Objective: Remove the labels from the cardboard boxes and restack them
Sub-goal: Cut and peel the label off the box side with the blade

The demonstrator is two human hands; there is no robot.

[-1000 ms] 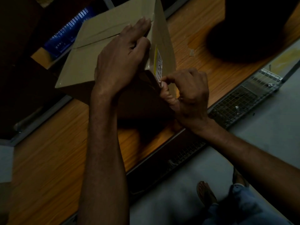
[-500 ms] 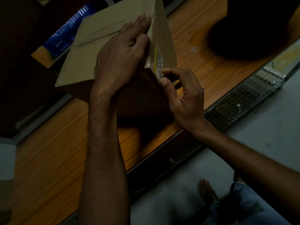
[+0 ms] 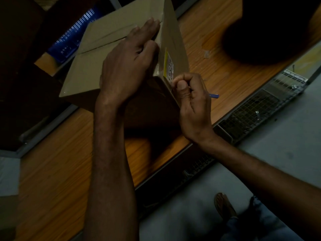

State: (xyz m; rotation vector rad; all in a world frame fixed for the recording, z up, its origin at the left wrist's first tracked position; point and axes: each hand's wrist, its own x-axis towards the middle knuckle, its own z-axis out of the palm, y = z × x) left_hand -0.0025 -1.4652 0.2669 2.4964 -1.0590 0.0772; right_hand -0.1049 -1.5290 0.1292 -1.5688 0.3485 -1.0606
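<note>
While the left hand point(image 3: 125, 66) steadies the cardboard box point(image 3: 97, 54) on the table point(image 3: 217, 49) with a flat, open grip, the right hand point(image 3: 192, 101), grip closed round a slim blue tool point(image 3: 214, 96) at the lower corner of the side label point(image 3: 169, 66), could slip and tear it.

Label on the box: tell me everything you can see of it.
The label is a narrow paper sticker, white with dark printed code blocks and a yellow strip along one edge, stuck flat on the cardboard box's side face near a corner. The right hand, gripping a blue tool, touches its lower end.
</note>
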